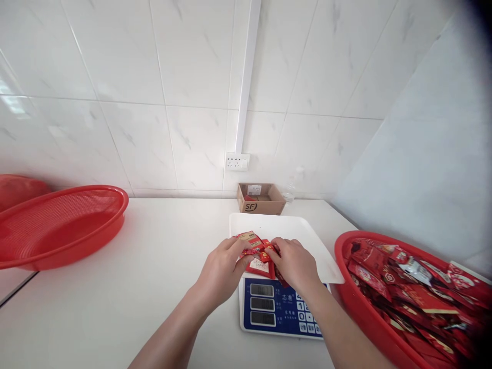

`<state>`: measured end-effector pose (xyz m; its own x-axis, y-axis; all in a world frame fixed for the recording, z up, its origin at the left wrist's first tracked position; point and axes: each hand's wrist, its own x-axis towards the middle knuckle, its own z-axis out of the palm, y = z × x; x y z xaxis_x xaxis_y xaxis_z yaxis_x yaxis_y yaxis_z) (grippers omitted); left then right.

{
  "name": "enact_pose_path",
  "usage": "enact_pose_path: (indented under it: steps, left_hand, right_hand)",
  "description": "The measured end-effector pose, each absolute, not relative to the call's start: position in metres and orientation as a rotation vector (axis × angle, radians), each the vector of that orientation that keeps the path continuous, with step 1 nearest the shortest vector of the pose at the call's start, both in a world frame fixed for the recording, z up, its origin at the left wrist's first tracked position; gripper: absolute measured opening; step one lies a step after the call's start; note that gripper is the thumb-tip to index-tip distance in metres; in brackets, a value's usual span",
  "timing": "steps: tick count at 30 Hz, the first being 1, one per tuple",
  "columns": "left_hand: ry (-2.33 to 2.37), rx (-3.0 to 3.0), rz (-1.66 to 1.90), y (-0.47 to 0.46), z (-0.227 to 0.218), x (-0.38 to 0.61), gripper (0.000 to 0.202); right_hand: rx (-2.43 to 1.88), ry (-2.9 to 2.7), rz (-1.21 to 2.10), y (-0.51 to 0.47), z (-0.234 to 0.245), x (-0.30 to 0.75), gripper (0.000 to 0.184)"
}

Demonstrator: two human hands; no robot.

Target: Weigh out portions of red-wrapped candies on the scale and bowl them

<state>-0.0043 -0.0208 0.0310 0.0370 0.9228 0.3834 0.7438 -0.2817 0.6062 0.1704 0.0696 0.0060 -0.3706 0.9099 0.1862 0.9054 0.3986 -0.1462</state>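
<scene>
Both of my hands meet over the white pan of an electronic scale with a blue keypad front. My left hand is closed around several small red packets, fingers pinching their near edge. My right hand is also closed on the same bunch of red packets from the right side. The packets are held just above the front of the pan.
A red basket full of red packets sits at the right. A red mesh basket stands at the left, another behind it. A small open cardboard box rests against the tiled wall, below a white socket.
</scene>
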Motion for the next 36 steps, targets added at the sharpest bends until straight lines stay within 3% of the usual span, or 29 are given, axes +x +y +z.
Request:
enact_pose_path:
  steps: [10, 17, 22, 29, 36]
  left_hand:
    - [1.717, 2.09, 1.088, -0.022, 0.031, -0.006, 0.015]
    - [1.71, 2.107, 1.09, -0.02, 0.028, -0.006, 0.016]
    - [1.682, 2.124, 1.085, -0.018, 0.028, -0.006, 0.018]
    - [1.676, 2.097, 1.097, -0.018, 0.027, -0.01, 0.02]
    - [1.784, 2.036, 1.159, -0.016, 0.028, -0.02, 0.016]
  right_hand:
    - [-1.671, -2.335, 0.253, 0.076, 0.009, 0.172, 0.02]
    - [-1.351, -2.27, 0.323, 0.097, -0.015, 0.198, 0.042]
    - [-1.261, -2.313, 0.575, 0.097, -0.032, 0.194, 0.054]
    - [-1.357, -2.449, 0.506, 0.081, -0.028, 0.188, 0.062]
    - [-1.148, -2.735, 0.382, 0.08, -0.01, 0.177, 0.066]
